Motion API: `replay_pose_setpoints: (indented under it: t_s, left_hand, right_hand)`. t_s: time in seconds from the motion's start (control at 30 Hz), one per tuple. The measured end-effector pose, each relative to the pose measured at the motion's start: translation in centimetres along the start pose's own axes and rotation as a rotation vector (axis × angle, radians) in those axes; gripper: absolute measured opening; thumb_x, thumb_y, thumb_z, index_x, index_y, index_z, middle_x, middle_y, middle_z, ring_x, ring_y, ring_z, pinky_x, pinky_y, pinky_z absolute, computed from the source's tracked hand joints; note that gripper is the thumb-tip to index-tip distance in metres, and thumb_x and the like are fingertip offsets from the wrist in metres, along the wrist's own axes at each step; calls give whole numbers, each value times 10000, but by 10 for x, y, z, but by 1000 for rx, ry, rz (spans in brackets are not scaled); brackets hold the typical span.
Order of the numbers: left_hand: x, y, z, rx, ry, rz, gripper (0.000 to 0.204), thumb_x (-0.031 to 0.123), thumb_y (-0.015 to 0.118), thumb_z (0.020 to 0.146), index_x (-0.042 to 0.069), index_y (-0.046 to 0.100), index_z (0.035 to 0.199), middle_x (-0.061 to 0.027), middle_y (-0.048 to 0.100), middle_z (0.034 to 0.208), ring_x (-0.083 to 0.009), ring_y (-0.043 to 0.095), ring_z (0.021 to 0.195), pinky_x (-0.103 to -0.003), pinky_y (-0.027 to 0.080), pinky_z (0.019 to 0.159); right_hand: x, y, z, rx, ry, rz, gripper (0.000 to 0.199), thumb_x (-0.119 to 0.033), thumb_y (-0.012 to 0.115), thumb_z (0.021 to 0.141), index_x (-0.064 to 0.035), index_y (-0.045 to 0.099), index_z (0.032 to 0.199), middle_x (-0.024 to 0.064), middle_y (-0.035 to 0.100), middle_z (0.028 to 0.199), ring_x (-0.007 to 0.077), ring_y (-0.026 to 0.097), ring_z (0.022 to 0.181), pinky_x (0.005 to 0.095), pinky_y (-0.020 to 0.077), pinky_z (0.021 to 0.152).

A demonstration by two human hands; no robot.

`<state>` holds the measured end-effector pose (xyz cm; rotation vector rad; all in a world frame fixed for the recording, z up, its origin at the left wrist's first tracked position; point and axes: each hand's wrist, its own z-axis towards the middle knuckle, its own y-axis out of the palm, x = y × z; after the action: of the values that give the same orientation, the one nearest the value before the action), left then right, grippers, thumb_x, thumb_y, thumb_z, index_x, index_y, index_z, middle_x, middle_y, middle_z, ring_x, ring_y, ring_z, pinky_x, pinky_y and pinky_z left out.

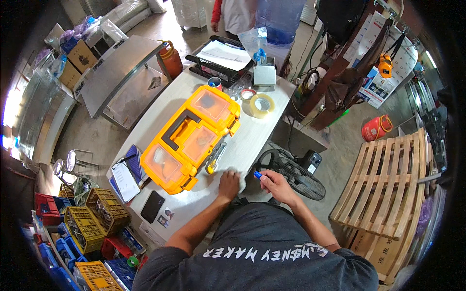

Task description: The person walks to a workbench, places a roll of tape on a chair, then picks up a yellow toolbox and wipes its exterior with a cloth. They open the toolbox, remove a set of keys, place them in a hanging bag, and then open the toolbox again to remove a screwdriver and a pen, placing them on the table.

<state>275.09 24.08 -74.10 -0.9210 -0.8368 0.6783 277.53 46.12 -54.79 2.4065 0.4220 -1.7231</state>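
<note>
Blue-capped small tool (257, 174), light and rigid, sits pinched in the right hand (274, 184); grip its barrel. Left hand (228, 183) lies spread flat on the table (252, 140), yellow toolbox (190, 137) at 11 o'clock.

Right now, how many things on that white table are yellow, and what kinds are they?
Yellow toolbox: 1
Yellow-handled screwdriver beside the toolbox: 1
Yellowish roll of clear packing tape: 1
Total: 3

The left hand lies flat on the table by the screwdriver; the right hand holds a small blue thing.
</note>
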Motion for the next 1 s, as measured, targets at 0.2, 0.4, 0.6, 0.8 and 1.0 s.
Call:
replay_pose_setpoints:
  t_s: [0.2,0.4,0.6,0.8,1.0]
  left_hand:
    - [-2,47,123,-63,-84,97,175,167,516,965,85,622,1079,-126,585,1116,-309,562,1105,-442,488,934]
    - [-27,91,229,-18,-212,167,196,159,514,955,64,624,1086,-136,575,1152,-315,539,1142,-436,508,937]
    - [-20,103,236,8,-223,143,184,163,520,946,73,637,1057,-135,600,1091,-314,556,1103,-436,500,925]
    - [5,56,104,76,-28,58,184,215,526,988,107,633,1092,-108,607,1075,-304,579,1093,-496,453,914]
    - [9,-33,-63,-32,-220,92,168,201,599,904,143,653,1052,-74,628,1148,-278,587,1136,-456,446,918]
  right_hand:
    - [9,-9,-28,117,21,-6,233,-251,523,1092,-50,635,1128,-40,573,807,52,503,688,243,435,615]
    - [19,-22,-69,280,52,21,264,-271,543,1091,-26,637,1122,-25,569,789,64,506,684,251,435,618]
    - [35,-25,-93,377,103,45,257,-257,539,1090,-25,645,1114,-1,604,807,72,523,684,256,451,612]
    - [37,-27,-72,312,56,53,226,-191,530,1085,-18,659,1154,0,607,794,64,524,674,244,448,606]
    - [29,-17,-37,135,18,14,231,-209,542,1080,-15,659,1125,2,610,792,68,533,673,246,455,606]
